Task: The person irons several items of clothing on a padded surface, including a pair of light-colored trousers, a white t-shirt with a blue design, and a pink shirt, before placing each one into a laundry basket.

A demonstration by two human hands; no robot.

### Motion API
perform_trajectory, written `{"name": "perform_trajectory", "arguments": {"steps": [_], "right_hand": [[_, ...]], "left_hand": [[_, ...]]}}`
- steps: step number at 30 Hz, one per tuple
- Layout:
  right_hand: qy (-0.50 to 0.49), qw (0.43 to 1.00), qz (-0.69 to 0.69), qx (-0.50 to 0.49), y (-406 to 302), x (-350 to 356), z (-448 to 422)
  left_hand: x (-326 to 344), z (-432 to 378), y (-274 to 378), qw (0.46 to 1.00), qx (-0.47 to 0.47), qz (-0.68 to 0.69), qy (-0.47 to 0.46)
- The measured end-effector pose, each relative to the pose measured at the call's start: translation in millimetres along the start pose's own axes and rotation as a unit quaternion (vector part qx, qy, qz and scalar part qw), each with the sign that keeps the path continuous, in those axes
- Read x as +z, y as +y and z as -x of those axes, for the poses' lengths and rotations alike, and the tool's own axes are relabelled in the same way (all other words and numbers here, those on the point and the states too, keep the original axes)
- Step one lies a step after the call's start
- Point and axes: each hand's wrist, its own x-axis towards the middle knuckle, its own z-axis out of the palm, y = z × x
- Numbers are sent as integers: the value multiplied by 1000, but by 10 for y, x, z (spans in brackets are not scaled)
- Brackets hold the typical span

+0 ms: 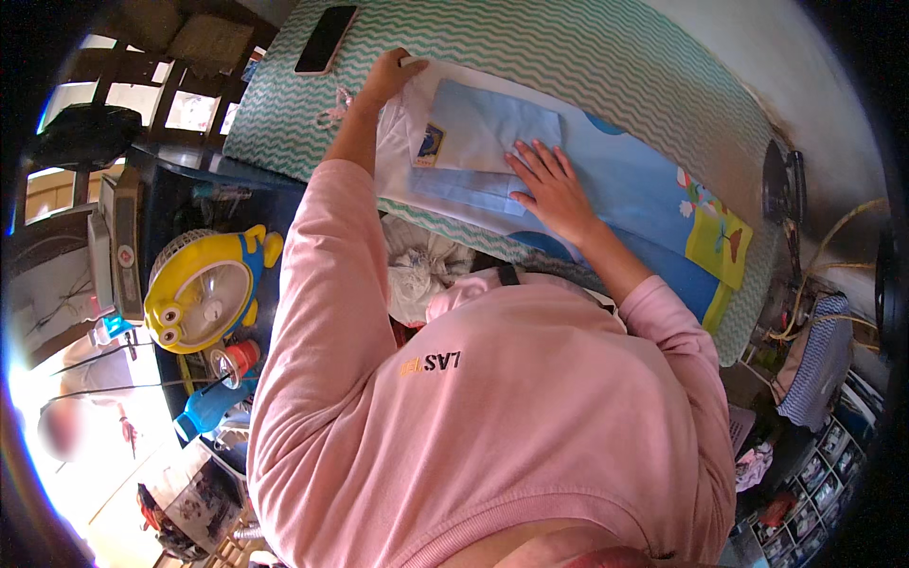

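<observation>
My left hand (pixel 390 77) is at the upper left corner of a white cloth (pixel 394 135), its thumb and fingers closed on the edge. My right hand (pixel 550 177) lies palm down, fingers spread, on the right part of a folded light blue and white cloth piece (pixel 490 117). That piece bears a dark blue badge (pixel 430 144) near its lower left corner. Beneath and to the right stretches a blue printed cloth (pixel 632 177) with a yellow-green panel (pixel 721 238). All of it lies on a table with a green and white zigzag cover (pixel 682 85).
A smartphone (pixel 327 40) and a small pinkish cord (pixel 335 110) lie on the cover at upper left. Left of me are a yellow and blue fan (pixel 206 291), a red cup (pixel 241 357) and a blue bottle (pixel 213 410). A person (pixel 96 376) is farther left. Yellow cables (pixel 817 266) hang at right.
</observation>
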Motion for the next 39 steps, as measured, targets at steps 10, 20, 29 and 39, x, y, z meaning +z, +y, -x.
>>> {"name": "perform_trajectory", "arguments": {"steps": [10,20,29,39], "right_hand": [[7,1000,-1,12,17,26,83],[75,976,-34,202,678,-493,1134],[155,725,-87,665,1896,-623,3591],[137,870,103,462,1703,-845,3296]], "left_hand": [[185,498,1033,960,181,-170,131],[435,701,1225,961,162,-188,123],[1042,413,2805,942,331,-12,49],[1626,892,4103,800,530,-101,-262]]}}
